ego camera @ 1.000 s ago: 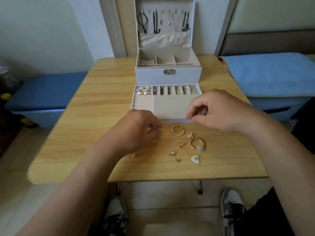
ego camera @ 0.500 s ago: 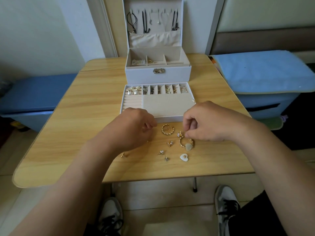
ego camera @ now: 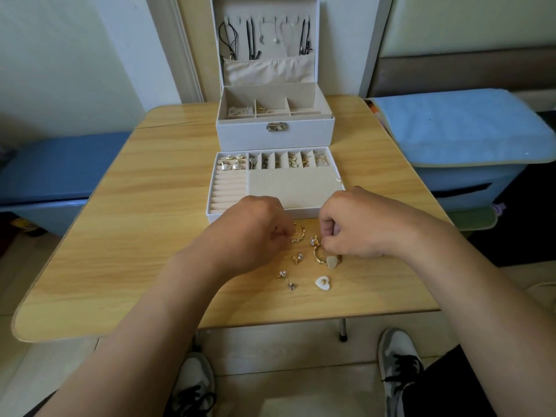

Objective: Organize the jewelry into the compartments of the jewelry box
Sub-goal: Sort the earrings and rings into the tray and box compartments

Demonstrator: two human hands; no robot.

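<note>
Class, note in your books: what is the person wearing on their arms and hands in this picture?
Nothing shows on them. The left hand and right hand are gloveless, with no watch or bracelet at the wrists. The left arm and right arm are uncovered right to the picture's bottom edge, with no sleeve in view.

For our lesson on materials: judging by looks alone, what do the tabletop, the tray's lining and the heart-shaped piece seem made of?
Tabletop: wood or wood-look laminate, smooth; pale grain lines, slight sheen.
Tray lining: beige velvet-like fabric, matte, no glare.
Heart-shaped piece: glossy white, perhaps shell or enamel, gold-toned centre; too small to tell.
</note>
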